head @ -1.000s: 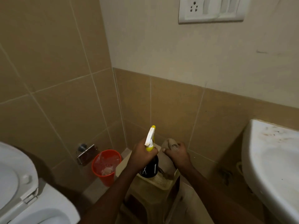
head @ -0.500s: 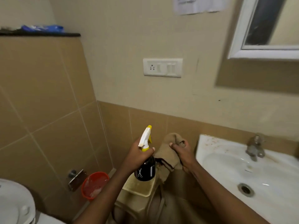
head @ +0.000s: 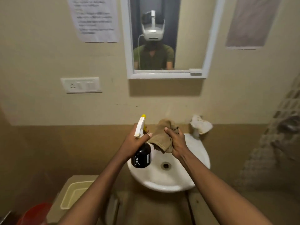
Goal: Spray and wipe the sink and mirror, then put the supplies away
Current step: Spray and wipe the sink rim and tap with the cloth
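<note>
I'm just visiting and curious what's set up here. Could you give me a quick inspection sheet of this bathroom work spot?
Surface: white sink, drain uncovered, basin bare.
Job's things: spray bottle, brown cloth, mirror above the sink.
Clutter: crumpled white rag by the sink's back edge; cream tray and red bucket lower left.
Hands: left hand grips the bottle; right hand grips the cloth.
Cables: headset cable, seen in the mirror.
Surroundings: switch plate, paper notice, tiled walls.

A bathroom: wall-hung sink [head: 162,182] under a framed mirror [head: 209,46].
</note>
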